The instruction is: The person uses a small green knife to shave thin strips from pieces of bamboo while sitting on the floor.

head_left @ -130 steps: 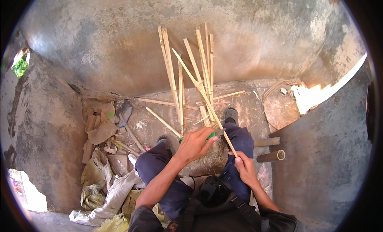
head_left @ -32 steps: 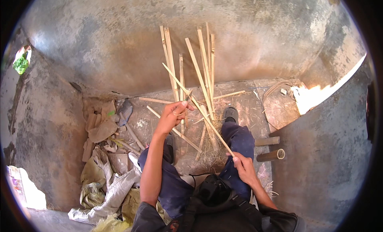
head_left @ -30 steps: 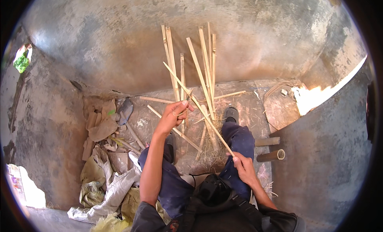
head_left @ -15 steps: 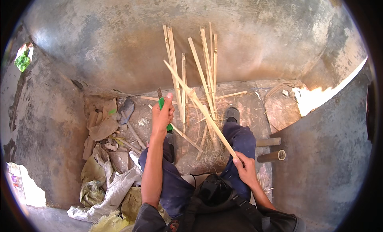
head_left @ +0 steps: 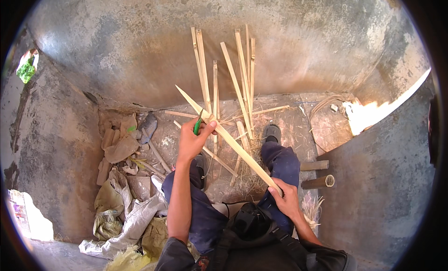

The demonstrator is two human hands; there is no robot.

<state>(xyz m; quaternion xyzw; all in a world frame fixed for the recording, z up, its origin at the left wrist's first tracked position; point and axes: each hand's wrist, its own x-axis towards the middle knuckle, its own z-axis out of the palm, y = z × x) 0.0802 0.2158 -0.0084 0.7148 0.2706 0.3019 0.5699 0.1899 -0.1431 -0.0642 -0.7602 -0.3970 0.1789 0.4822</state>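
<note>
The right hand grips the near end of a long bamboo strip; the left hand is closed around a green-handled blade pressed against the strip's middle. The strip hangs over the knees, its long axis running from lower right up to a pointed tip at upper left, toward the wall. The blade could slip toward the fingers, or the thin strip could snap.

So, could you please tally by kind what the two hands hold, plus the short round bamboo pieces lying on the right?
long bamboo strip, held in the right hand: 1
green-handled tool, held in the left hand: 1
short round bamboo pieces: 2
Total: 4
</note>
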